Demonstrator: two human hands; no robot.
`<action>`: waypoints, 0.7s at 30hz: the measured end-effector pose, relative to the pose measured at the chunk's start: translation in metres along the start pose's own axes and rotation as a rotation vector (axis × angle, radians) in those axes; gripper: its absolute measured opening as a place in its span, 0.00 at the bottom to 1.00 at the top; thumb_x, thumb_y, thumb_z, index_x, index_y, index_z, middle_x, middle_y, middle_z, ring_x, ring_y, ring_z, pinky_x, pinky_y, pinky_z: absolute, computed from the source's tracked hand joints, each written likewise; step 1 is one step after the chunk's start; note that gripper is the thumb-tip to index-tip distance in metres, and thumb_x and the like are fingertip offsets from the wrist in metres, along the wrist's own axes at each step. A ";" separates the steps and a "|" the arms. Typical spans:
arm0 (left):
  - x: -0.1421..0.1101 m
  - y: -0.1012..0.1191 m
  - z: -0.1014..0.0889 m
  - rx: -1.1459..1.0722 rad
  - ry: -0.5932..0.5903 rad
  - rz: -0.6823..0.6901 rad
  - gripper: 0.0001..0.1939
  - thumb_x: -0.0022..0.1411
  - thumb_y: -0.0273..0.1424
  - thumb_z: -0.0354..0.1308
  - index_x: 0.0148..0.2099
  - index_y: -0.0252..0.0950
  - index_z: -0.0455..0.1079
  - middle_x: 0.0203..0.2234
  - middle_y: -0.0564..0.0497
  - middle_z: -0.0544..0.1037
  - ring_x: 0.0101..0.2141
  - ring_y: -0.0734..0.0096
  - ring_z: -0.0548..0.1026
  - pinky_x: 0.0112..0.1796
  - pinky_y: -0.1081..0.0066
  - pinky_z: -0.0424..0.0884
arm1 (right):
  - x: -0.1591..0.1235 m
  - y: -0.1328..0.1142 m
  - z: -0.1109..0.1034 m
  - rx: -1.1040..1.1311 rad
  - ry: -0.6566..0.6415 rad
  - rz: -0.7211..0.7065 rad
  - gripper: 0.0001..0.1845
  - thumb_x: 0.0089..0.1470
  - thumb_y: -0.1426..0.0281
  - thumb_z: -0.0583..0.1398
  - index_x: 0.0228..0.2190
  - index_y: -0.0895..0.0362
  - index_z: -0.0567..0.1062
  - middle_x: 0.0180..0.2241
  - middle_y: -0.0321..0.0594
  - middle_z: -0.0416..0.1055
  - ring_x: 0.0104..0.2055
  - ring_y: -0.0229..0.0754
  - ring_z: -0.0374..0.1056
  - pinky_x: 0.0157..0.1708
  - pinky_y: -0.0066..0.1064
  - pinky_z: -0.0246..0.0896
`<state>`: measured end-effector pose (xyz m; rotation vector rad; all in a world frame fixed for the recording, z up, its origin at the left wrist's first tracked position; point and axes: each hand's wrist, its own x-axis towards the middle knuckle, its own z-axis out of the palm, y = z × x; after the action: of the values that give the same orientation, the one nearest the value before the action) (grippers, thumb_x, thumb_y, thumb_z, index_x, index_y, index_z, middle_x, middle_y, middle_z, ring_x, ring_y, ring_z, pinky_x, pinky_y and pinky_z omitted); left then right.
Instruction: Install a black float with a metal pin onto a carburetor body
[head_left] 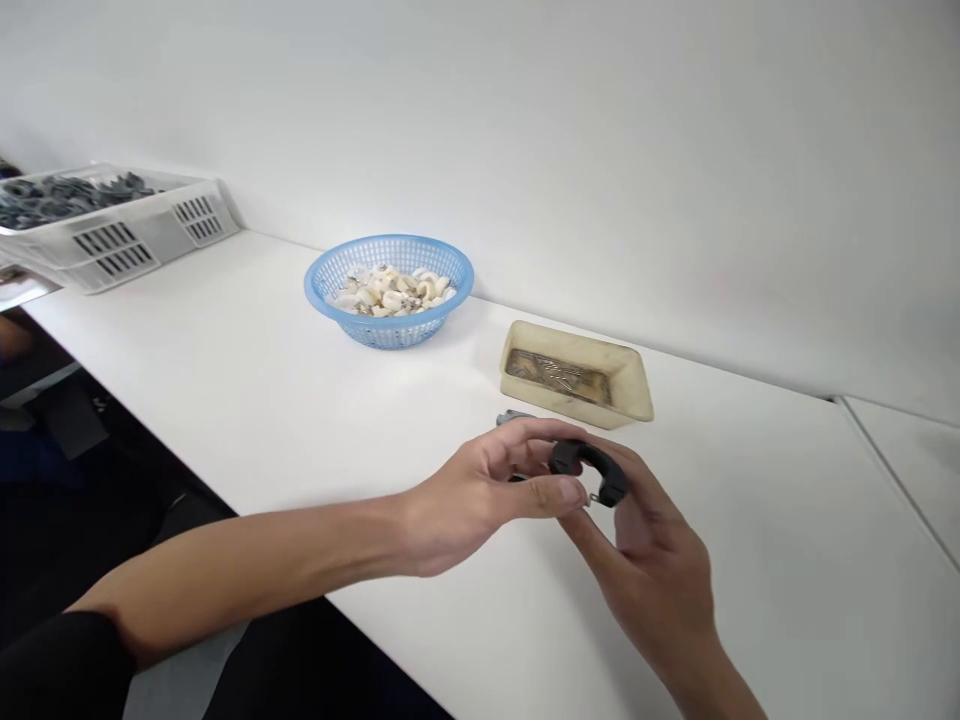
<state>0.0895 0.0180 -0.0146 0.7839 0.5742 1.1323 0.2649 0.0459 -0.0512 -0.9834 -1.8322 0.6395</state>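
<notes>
A black C-shaped part [611, 480] is held up above the white table, its opening facing down. My left hand [499, 485] grips its left side, with the thumb in front and the fingers curled behind. My right hand [656, 560] closes around its right side, the fingers behind and the thumb below. A tiny metal piece [594, 498] shows at the inner edge by my left thumb; its kind cannot be made out. Just behind my left fingers a grey part [513, 416] is partly visible, mostly hidden by the hand.
Behind my hands stands a cream tray [637, 385] with thin metal pins. A blue basket [322, 285] of white and cream curved pieces is farther left. At the far left, a white crate [154, 235] holds many dark grey parts. A wall backs the white table [247, 380].
</notes>
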 end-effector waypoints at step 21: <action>-0.018 -0.011 -0.021 1.057 0.521 0.238 0.26 0.57 0.41 0.67 0.52 0.40 0.60 0.58 0.43 0.68 0.55 0.56 0.69 0.53 0.53 0.68 | -0.004 -0.007 -0.004 -0.251 0.227 -0.004 0.22 0.61 0.65 0.62 0.57 0.50 0.72 0.45 0.43 0.71 0.45 0.44 0.72 0.47 0.41 0.75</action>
<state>0.0739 0.0039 -0.0357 1.4874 1.6183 1.2297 0.2668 0.0388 -0.0459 -1.1659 -1.7376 0.2845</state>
